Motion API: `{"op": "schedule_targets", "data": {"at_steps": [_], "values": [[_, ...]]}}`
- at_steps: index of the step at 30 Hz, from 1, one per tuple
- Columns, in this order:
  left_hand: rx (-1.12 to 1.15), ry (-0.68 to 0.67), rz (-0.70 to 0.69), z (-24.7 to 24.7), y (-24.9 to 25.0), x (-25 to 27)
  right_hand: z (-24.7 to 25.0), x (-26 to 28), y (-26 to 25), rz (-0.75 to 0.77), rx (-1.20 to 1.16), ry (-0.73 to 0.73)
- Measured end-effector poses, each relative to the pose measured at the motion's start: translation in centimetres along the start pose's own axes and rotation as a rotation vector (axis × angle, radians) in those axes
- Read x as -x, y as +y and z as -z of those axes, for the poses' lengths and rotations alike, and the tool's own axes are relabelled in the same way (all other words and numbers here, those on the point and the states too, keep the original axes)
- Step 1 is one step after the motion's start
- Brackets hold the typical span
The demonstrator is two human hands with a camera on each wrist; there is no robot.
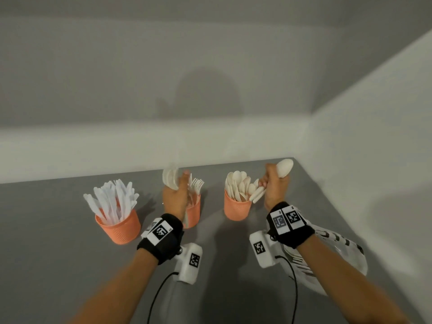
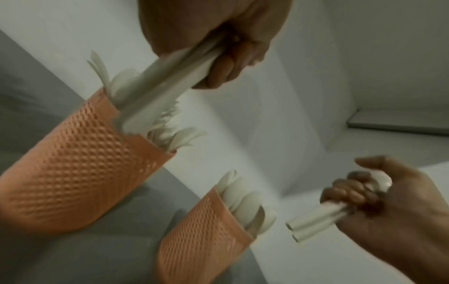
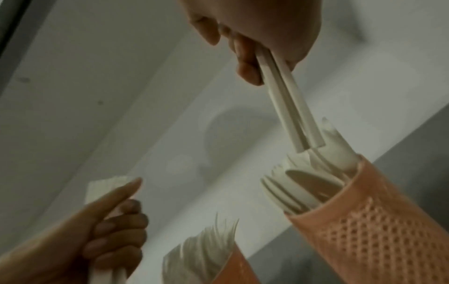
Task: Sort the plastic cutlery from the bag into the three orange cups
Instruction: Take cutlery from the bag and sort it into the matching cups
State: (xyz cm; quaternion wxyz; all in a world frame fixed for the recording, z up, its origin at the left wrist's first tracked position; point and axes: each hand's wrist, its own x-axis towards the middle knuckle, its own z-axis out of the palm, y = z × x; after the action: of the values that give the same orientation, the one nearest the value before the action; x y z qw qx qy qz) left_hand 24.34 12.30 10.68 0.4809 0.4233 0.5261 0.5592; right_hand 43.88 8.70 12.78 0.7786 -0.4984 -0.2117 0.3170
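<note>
My right hand point(image 1: 275, 185) closes its curled fingers round a small bundle of white plastic spoons point(image 1: 284, 167), bowls standing above my fist, handle ends angled down toward the spoon cup point(image 1: 236, 208) and just short of its rim; my left hand point(image 1: 175, 197) grips a second bundle of spoons point(image 1: 170, 178), bowls up, in front of the fork cup point(image 1: 192, 212), its thumb lying straight along the stack in the right wrist view.

These spoons look light and stiff, and smooth enough, I judge, to slide against each other; a grip on the handles, as I have it, keeps the nested bowls together, while a loose grip might let the bundle fan out or drop a piece; thin plastic could snap if bent hard against the cup's rim, so the handles want to go in straight.

On the grey table point(image 1: 58, 265) stand three orange mesh cups in a row: the knife cup point(image 1: 121, 229) at left, bristling with white knives point(image 1: 112, 202); forks point(image 1: 196, 183) in the middle; spoons at right, already crowded; the clear plastic bag point(image 1: 346, 256) lies under my right forearm, some cutlery showing inside, so sorting is, I judge, well along but unfinished.
</note>
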Motion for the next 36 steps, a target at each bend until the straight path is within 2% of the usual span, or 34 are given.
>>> {"op": "schedule_targets", "data": {"at_steps": [4,8,11,14,19,22,24,27,29,32,34,36], "values": [[0.123,0.085,-0.067,0.2,1.7,-2.3,-0.8,-1.9,0.5,0.034,-0.002,0.048],[0.217,0.123,-0.105,-0.3,3.1,-3.7,-1.3,-2.5,2.1,0.027,0.141,0.076],[0.267,0.097,-0.091,-1.1,2.8,-4.1,-1.7,-2.4,3.1,-0.005,0.237,0.084],[0.224,0.057,-0.095,-2.3,2.3,-3.8,-2.1,-2.3,3.7,-0.019,0.301,0.092],[0.014,-0.006,-0.148,-3.6,0.6,-3.9,-1.9,-2.3,5.0,0.03,0.428,0.058],[-0.273,-0.082,-0.196,-3.1,-0.9,-4.0,-1.2,-2.4,5.9,0.151,0.586,0.013],[-0.527,-0.136,-0.321,-2.4,-1.8,-4.2,-1.0,-2.5,6.0,0.248,0.732,0.006],[-0.86,-0.193,-0.493,-2.0,-2.4,-4.7,-0.7,-2.8,6.0,0.303,0.939,-0.009],[-0.888,-0.171,-0.486,-2.0,-2.6,-5.1,-0.6,-3.0,6.0,0.295,0.887,-0.037],[-0.775,-0.164,-0.428,-2.1,-2.2,-4.8,-0.6,-3.2,5.9,0.278,0.782,-0.092],[-0.739,-0.168,-0.432,-2.0,-1.7,-4.3,-0.7,-3.2,6.0,0.329,0.828,-0.182],[-0.735,-0.159,-0.478,-1.9,-1.3,-4.1,-0.8,-3.3,6.4,0.445,0.951,-0.261]]}}
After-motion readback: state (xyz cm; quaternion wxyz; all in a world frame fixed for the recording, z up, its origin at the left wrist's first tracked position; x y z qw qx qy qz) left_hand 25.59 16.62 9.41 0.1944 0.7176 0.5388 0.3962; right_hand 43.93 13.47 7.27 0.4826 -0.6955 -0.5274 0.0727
